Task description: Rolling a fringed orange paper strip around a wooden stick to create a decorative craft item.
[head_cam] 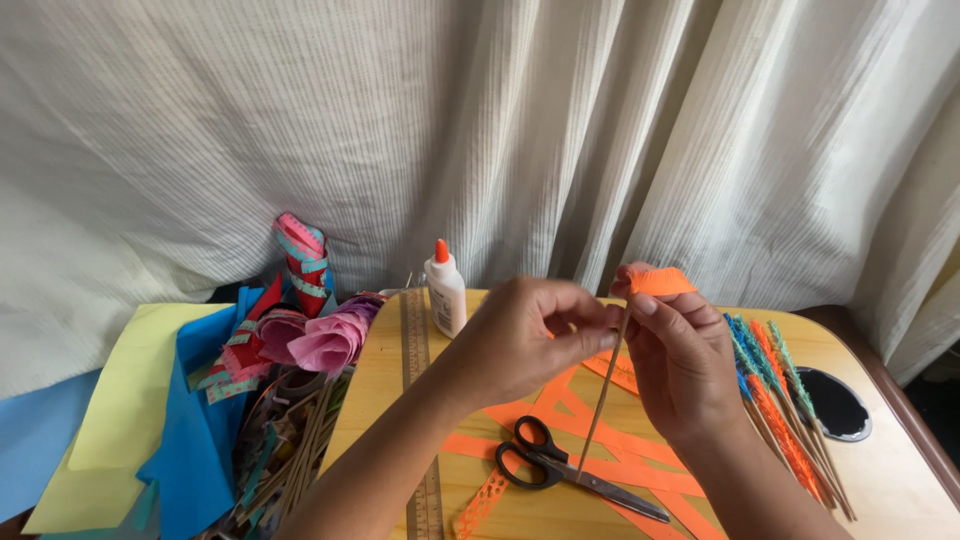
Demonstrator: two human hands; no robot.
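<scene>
My left hand [525,340] pinches the upper part of a thin wooden stick [601,407], which slants down toward the table. My right hand [680,355] holds the stick's top together with an orange paper strip [657,281] curled at its end. Both hands meet above the wooden table [380,390]. Below them lie black-handled scissors [560,468] on several loose orange paper strips [560,410].
A white glue bottle with an orange cap [445,290] stands at the back. A long ruler [420,400] lies on the table's left part. Coloured paper sheets [150,410], pink paper flowers [325,340] and sticks pile at left. Wrapped blue, orange and green sticks [785,400] lie right, near a black oval object [835,405]. A white curtain [480,130] hangs behind.
</scene>
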